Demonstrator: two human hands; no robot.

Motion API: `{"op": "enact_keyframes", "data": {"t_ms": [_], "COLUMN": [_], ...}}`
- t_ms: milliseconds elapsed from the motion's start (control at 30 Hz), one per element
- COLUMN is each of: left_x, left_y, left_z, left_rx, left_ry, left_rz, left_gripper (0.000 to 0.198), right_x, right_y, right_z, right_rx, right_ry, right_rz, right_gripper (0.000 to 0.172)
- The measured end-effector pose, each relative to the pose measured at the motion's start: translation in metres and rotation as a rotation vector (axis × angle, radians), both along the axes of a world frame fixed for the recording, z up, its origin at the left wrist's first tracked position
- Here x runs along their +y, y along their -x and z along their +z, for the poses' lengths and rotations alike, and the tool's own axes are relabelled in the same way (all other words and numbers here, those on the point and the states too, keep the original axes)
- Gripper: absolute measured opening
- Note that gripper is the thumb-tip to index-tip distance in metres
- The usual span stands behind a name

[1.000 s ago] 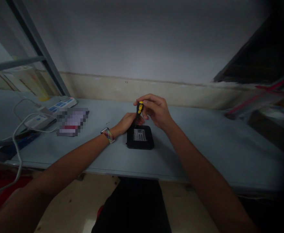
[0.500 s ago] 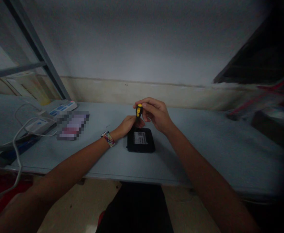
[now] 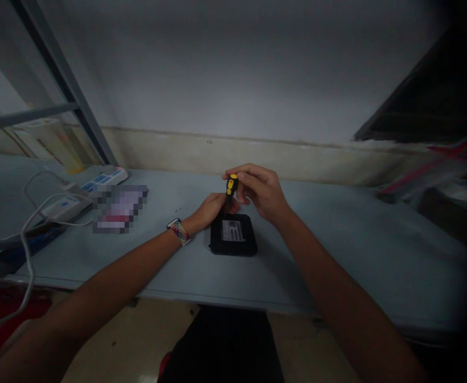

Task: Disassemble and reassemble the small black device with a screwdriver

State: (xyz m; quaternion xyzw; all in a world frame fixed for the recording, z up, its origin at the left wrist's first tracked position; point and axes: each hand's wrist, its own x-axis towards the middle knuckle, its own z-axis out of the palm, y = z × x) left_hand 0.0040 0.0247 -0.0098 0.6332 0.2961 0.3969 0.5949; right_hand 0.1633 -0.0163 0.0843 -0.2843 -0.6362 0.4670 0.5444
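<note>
Black and yellow, the screwdriver (image 3: 232, 185) stands nearly upright in my right grip (image 3: 257, 189), its handle pinched near the top between thumb and fingers. Its lower end points down at the far edge of a flat black box with rounded corners (image 3: 233, 247), which lies just below, white printed label (image 3: 232, 230) facing up. My left grip (image 3: 213, 208) is at the box's far left corner, beside the tool's lower end; its fingers are partly hidden, so I cannot tell whether they are pressed together.

Under the box spreads a pale blue-grey worktop (image 3: 349, 244), backed by a whitish wall (image 3: 233, 80). Off to my left lie a pixelated, phone-like item (image 3: 119, 207), a white-and-blue power strip (image 3: 68, 206) and a looping white cable (image 3: 28, 250).

My left forearm (image 3: 125, 276), banded at the wrist by a multicoloured strap (image 3: 178, 231), reaches in low; my right forearm (image 3: 333, 276) slants in opposite, its grip higher.
</note>
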Motion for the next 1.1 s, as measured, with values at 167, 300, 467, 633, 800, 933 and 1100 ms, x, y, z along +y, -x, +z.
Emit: {"op": "enact_keyframes", "data": {"t_ms": [167,300,467,633,800,933,1100], "left_x": [-0.0004,-0.0008,-0.0011,-0.0025,-0.0025,-0.0006,-0.0019], "left_y": [0.0006,0.0011,0.0018,0.0024,0.0024,0.0023,0.0029], "left_z": [0.0003,0.0,0.0012,0.0035,0.0019,0.0001,0.003], "left_rx": [-0.016,-0.007,0.02,0.026,0.0,0.017,0.022], "left_ry": [-0.028,-0.045,-0.042,-0.035,-0.043,-0.052,-0.047], "left_rz": [-0.01,-0.018,0.013,-0.005,-0.008,0.007,-0.001], "left_gripper": [0.04,0.041,0.04,0.038,0.035,0.034,0.037], "right_x": [-0.0029,-0.0037,-0.0013,-0.0012,-0.0056,-0.007,-0.0058], "right_y": [0.0033,0.0042,0.0013,0.0025,0.0024,-0.0008,-0.0006], "right_z": [0.0016,0.0009,-0.0004,0.0017,0.0031,0.0024,0.0006], "right_rx": [0.027,0.04,-0.004,0.017,0.024,-0.008,0.008], "right_ry": [-0.016,0.029,-0.033,-0.034,0.038,-0.003,-0.054], "right_rz": [-0.057,-0.019,-0.039,-0.113,-0.022,-0.004,-0.061], "right_gripper": [0.037,0.041,0.029,0.042,0.039,0.03,0.036]}}
